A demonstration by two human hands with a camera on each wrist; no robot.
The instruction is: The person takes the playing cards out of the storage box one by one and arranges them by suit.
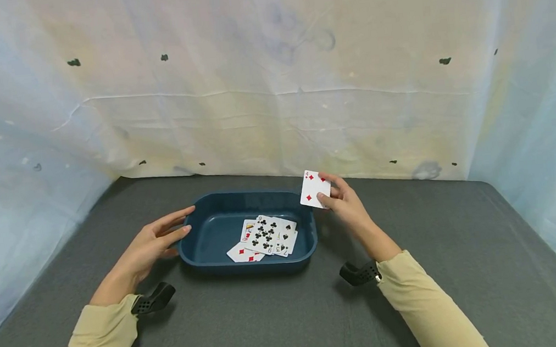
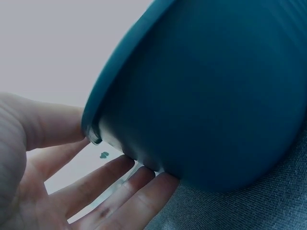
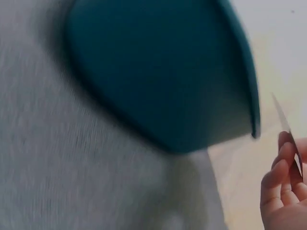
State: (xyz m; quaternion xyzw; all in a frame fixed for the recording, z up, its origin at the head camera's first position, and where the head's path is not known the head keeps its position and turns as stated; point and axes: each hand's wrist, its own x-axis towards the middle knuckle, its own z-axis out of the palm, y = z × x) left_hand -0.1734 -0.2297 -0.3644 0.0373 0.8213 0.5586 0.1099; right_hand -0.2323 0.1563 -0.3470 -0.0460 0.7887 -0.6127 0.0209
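A playing card point(image 1: 309, 190) with red diamonds is pinched between the thumb and fingers of my right hand point(image 1: 344, 201), up at the right end of a dark blue tub point(image 1: 248, 265). In the right wrist view the card point(image 3: 282, 115) appears almost edge-on, held past the rim. My left hand point(image 1: 152, 242) touches the tub's left end with its fingers spread. The left wrist view shows the thumb at the rim and the straight fingertips point(image 2: 165, 184) against the outer wall. Several face-up cards point(image 1: 266, 235), clubs, spades and diamonds among them, overlap on the tub floor toward its right side.
Under the tub lies a dark grey table surface point(image 1: 251, 324). A pale, blotchy cloth point(image 1: 273, 113) hangs behind the table and along both sides. Black bands with small camera mounts point(image 1: 155, 298) sit at both wrists.
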